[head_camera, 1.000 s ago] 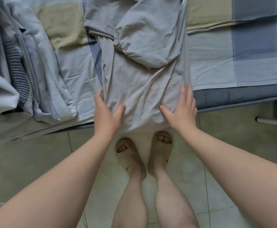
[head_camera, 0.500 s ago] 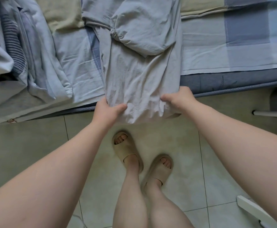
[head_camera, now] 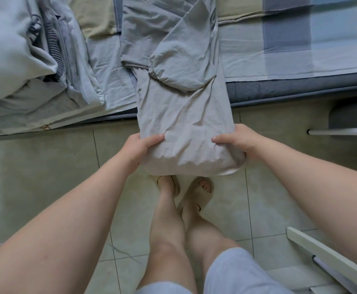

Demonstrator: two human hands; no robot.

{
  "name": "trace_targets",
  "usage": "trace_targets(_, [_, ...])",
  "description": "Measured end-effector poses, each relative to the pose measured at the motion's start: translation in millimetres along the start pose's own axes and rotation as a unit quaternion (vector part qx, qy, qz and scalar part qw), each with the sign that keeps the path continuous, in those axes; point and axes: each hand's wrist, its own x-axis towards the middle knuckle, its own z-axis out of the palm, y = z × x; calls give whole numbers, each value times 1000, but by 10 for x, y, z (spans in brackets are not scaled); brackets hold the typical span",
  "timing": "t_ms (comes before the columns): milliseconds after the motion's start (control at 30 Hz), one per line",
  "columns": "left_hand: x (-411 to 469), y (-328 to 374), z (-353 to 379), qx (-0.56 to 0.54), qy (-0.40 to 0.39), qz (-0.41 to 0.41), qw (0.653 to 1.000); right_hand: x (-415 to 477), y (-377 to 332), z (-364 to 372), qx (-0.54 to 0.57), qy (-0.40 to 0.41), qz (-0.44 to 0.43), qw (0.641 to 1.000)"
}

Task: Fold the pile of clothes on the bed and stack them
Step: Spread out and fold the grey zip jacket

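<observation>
Both hands, left [head_camera: 140, 148] and right [head_camera: 238, 141], gripped the near end of the grey garment [head_camera: 186, 115], hanging off the bed [head_camera: 300, 66]. It was half folded; unfolded clothes [head_camera: 46, 66] waited far left.

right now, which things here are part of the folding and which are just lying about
Part of the job: grey garment, held by left hand and right hand; clothes pile; bed.
Just lying about: slippers, on the feet; white rail.

Single head-worn wide view — facing steeply down, seemingly close, over bed edge [head_camera: 300, 93] and floor [head_camera: 46, 177].
</observation>
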Motion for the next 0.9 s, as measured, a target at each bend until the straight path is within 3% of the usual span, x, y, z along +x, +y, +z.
trace_targets(167, [-678, 87, 64, -2, -71, -50, 996, -667, -35, -213, 15, -88, 72, 993])
trace_targets(467, [-1649, 286, 271, -108, -62, -24, 992, -1655, -191, -485, 159, -90, 56, 982])
trace_targets(700, [-1774, 801, 358, -132, 6, -13, 991, -1907, -698, -536, 271, 69, 29, 960])
trace_targets(900, [-1376, 1530, 261, -195, 73, -23, 978, -1608, -1435, -647, 315, 119, 15, 941])
